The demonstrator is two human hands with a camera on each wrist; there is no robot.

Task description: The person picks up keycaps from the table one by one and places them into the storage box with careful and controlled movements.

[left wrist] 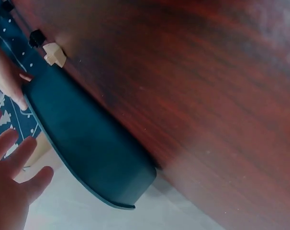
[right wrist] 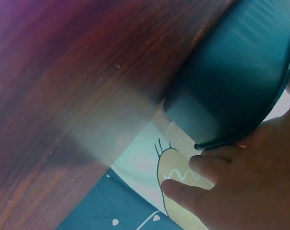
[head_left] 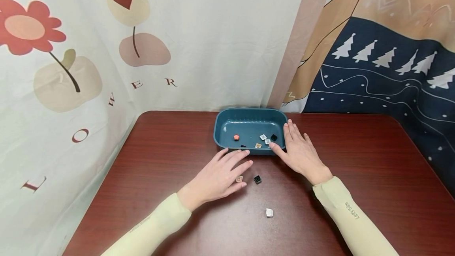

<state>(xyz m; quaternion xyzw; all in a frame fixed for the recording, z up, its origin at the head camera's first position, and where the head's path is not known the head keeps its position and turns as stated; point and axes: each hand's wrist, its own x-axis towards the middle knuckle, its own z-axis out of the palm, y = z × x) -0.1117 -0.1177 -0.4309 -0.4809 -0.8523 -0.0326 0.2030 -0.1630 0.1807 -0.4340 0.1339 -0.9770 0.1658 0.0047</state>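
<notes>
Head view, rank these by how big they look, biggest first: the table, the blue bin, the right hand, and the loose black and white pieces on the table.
1. Table
2. Blue bin
3. Right hand
Black piece and white piece: smallest, too alike to rank.

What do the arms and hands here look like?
They are a person's. The left sleeve and right sleeve are long and pale yellow-green; the right has small dark lettering, the left fainter marks. The left hand and right hand are bare, without gloves.
</notes>
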